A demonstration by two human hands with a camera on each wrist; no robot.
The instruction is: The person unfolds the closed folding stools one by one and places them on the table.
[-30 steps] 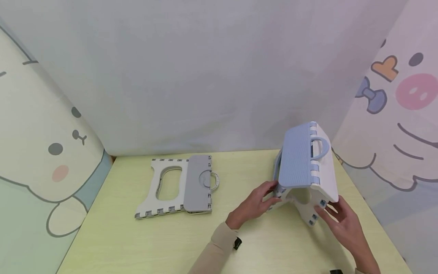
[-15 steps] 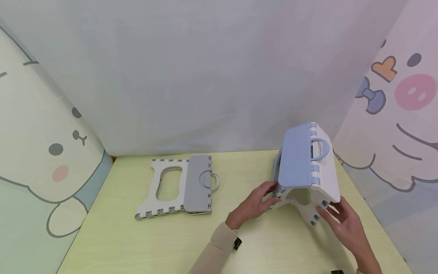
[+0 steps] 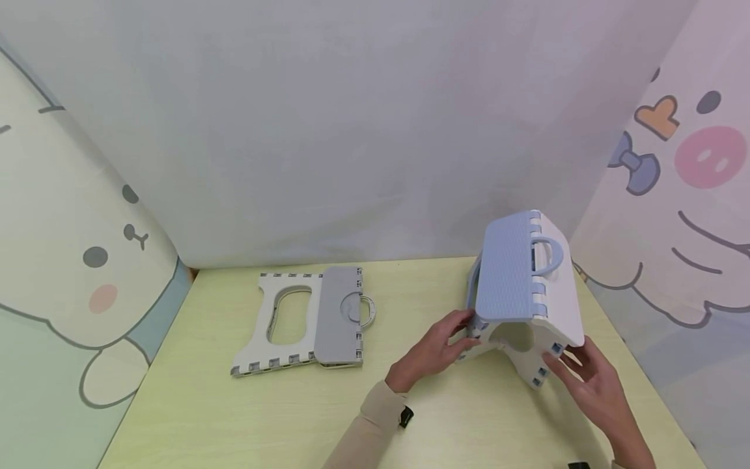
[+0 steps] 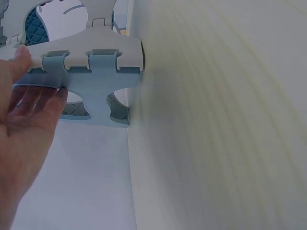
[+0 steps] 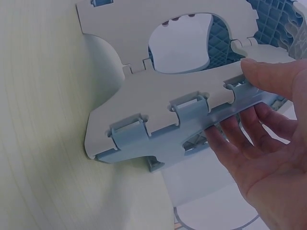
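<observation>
A blue and white folding step stool (image 3: 506, 267) stands half unfolded at the right of the table, its two top panels sloping like a roof and a blue loop handle (image 3: 552, 255) at the ridge. My left hand (image 3: 436, 345) grips the hinged edge of its left leg, thumb on the white face and fingers behind the blue side in the left wrist view. Around the right leg's hinged edge my right hand (image 3: 592, 384) is curled, thumb on the white panel (image 5: 163, 103) and fingers under the blue part.
A grey and white folding stool (image 3: 338, 316) lies folded flat on the pale yellow table (image 3: 234, 423) at the left. Behind the table hangs a plain pale curtain (image 3: 351, 130). Cartoon-printed side panels flank both sides.
The right edge of the blue and white stool has shifted very slightly outward, and my right hand with it. My left hand stays in place on the left leg.
</observation>
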